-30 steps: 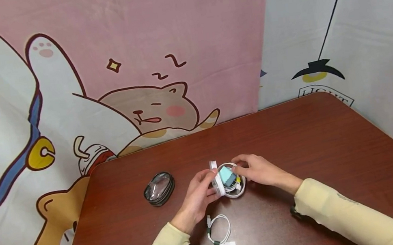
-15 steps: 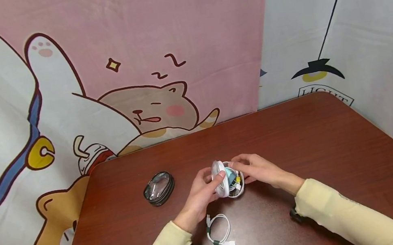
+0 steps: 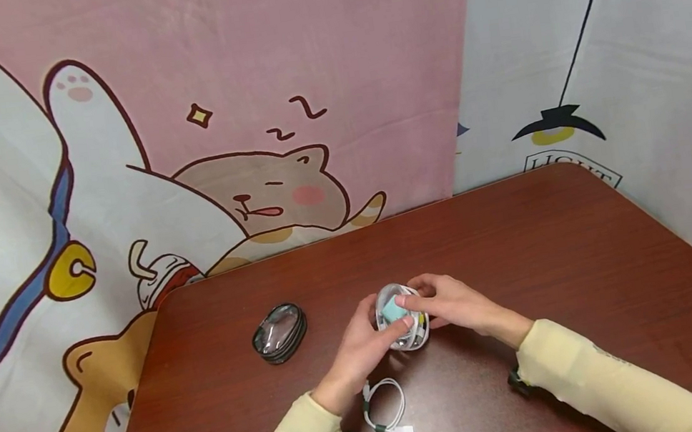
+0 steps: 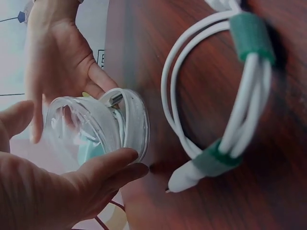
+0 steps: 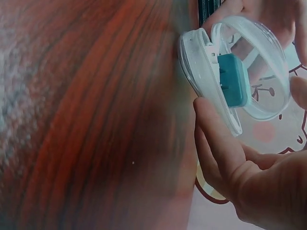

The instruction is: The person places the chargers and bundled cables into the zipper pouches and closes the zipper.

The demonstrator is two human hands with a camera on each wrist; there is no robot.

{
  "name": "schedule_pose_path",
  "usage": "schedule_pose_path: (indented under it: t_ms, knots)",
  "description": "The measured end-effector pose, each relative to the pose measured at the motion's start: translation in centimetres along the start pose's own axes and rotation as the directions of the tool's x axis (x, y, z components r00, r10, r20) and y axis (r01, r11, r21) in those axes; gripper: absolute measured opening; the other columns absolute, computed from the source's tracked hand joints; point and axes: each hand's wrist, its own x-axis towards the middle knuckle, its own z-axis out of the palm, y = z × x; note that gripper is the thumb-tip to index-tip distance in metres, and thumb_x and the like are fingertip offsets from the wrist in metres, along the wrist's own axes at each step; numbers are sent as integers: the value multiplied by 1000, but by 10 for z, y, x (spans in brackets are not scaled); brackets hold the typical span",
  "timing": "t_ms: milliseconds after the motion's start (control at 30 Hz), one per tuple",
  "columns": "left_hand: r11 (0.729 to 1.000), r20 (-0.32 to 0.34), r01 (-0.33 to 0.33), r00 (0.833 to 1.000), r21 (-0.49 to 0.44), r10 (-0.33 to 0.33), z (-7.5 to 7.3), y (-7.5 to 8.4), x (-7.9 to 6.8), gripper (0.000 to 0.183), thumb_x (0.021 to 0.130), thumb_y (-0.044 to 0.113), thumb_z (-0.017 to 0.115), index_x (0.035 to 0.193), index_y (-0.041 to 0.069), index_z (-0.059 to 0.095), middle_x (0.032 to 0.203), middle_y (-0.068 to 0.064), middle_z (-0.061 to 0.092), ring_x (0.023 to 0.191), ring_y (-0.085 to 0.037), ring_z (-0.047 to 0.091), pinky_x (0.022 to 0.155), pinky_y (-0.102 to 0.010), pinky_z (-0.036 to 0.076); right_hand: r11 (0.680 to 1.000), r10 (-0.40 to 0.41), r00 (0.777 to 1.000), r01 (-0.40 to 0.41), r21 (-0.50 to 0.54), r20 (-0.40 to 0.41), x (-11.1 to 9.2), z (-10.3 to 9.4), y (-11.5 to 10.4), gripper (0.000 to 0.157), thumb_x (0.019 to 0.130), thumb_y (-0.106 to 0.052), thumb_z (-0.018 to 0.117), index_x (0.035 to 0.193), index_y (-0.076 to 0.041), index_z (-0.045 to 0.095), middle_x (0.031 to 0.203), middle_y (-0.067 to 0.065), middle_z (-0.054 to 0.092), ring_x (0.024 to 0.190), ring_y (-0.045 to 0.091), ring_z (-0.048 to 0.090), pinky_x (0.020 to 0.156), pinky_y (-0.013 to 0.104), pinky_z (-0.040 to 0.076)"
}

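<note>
A small round clear zip case [image 5: 197, 62] with white trim is between both hands just over the table, its lid part-way down. Inside sit a teal charger plug [image 5: 235, 81] and coiled white cable; a yellow bit shows in the head view. My left hand [image 3: 362, 344] holds the lid side, thumb across the clear front. On the other side my right hand [image 3: 457, 303] grips the case, thumb at the top near the plug and fingers along the base. A white USB cable [image 3: 403, 400], looped and bound with green ties, lies on the table nearer me.
A black-edged oval pouch with a clear top [image 3: 279, 332] lies left of the hands. The reddish-brown table [image 3: 550, 241] ends at the back against a cartoon-printed cloth [image 3: 332, 102].
The lid has swung rightward over the contents, from standing upright to nearly covering the plug. Both thumbs have come onto the front of the case. Loose cable and pouch stay put.
</note>
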Motion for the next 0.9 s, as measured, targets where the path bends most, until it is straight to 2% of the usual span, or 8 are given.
schedule_pose_path:
  t_ms: [200,367,533,667,800,900]
  knots:
    - [999,18,-25,1000,-23,25,-4,4,-4,73,94,20,71,152,-9,37,142,-27,56,130,-35,56,109,-53,43,1000,-28,1000,28,12,-11,0,1,2,65,97,-23,71,143,13,44,127,27,61,102,27,69,80,43,62]
    - [996,30,-39,999,-80,42,-8,4,-6,67,98,13,66,153,-11,35,146,-30,52,134,-37,53,108,-50,45,999,-30,999,30,24,-12,0,1,3,63,96,-19,70,143,15,43,123,26,65,100,27,70,80,43,61]
    - [994,29,-37,999,-101,40,-14,2,-4,64,97,10,66,152,-10,39,140,-30,57,118,-33,63,93,-41,55,997,-35,999,36,70,-10,2,2,5,58,96,-16,69,141,13,46,117,22,68,94,24,70,77,40,62]
    - [994,-2,-24,1000,-106,23,-18,0,-2,64,96,12,70,150,-7,42,136,-29,59,107,-30,68,83,-38,58,989,-37,999,39,140,-12,1,1,7,57,96,-12,69,142,13,45,118,23,68,93,23,70,77,40,62]
    - [990,-30,4,1000,-140,-8,-22,-2,2,68,96,20,72,151,-6,40,140,-28,56,117,-33,64,87,-42,57,974,-44,999,45,220,-10,0,0,7,58,96,-11,70,143,11,44,122,24,65,95,23,70,79,41,62]
    - [982,-23,42,999,-185,-47,-24,-3,4,74,96,27,73,152,-6,38,144,-27,53,125,-34,58,92,-42,55,957,-61,998,60,283,-4,-2,1,6,59,97,-11,70,144,10,42,126,25,62,99,23,69,82,42,61]
